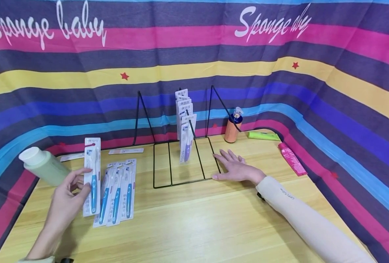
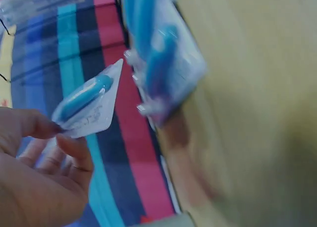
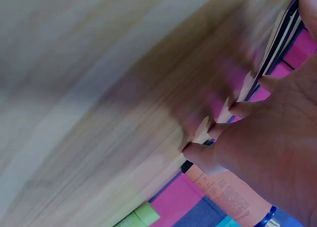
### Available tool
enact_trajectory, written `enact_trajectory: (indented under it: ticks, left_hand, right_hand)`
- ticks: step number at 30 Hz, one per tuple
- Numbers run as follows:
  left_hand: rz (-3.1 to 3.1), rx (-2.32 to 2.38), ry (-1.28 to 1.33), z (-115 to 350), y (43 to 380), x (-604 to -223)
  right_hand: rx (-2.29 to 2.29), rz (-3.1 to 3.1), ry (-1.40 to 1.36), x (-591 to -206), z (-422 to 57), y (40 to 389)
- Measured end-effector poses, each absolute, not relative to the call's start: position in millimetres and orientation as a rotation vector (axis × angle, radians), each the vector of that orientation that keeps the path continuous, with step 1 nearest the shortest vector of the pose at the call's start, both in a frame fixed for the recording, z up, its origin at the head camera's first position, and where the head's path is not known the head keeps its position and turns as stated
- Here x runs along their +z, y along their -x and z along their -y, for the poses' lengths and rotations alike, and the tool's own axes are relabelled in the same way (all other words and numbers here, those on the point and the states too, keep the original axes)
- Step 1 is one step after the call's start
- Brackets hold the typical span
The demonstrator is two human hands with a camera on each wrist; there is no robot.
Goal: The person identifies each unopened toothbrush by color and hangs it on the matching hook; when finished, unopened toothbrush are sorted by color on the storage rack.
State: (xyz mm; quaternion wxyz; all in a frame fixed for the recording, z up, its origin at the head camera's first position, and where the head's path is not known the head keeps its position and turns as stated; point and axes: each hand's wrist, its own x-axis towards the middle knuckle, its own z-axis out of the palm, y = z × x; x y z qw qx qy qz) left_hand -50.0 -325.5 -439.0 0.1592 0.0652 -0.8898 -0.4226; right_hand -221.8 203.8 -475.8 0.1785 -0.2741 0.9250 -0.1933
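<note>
My left hand (image 1: 70,195) pinches a packaged blue toothbrush (image 1: 94,179) by the edge of its card, upright above the table at the left. Just right of it, several more packaged blue toothbrushes (image 1: 117,195) lie overlapping on the wood. A black wire rack (image 1: 181,182) stands in the middle, with several packaged toothbrushes hanging one behind another on its hook; the front one is a purple toothbrush (image 1: 188,142). My right hand (image 1: 235,168) rests with spread fingers at the rack's right side, fingertips down on the table and thumb near the front corner of the base.
A pale green bottle (image 1: 44,166) leans at the far left. Behind the right hand stand an orange pump bottle (image 1: 233,126), a green tube (image 1: 263,136) and a pink tube (image 1: 292,159). Flat white packages (image 1: 126,151) lie along the back edge. Striped cloth (image 1: 181,47) walls the table.
</note>
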Motion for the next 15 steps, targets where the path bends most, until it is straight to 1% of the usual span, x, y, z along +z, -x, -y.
enact_trajectory:
  ticks: [5, 11, 15]
  left_hand:
    - [2.341, -1.321, 0.027, 296.8, 50.3, -425.0]
    - [2.239, -1.343, 0.101, 261.1, 44.5, -410.2]
    - [2.146, -1.313, 0.288, 242.8, 42.1, -409.1]
  right_hand:
    - [-0.552, -2.622, 0.773, -477.4, -204.9, 221.1]
    - [-0.550, -2.623, 0.779, -479.5, -205.5, 221.9]
    - [-0.536, -2.624, 0.782, -478.2, -204.4, 221.8]
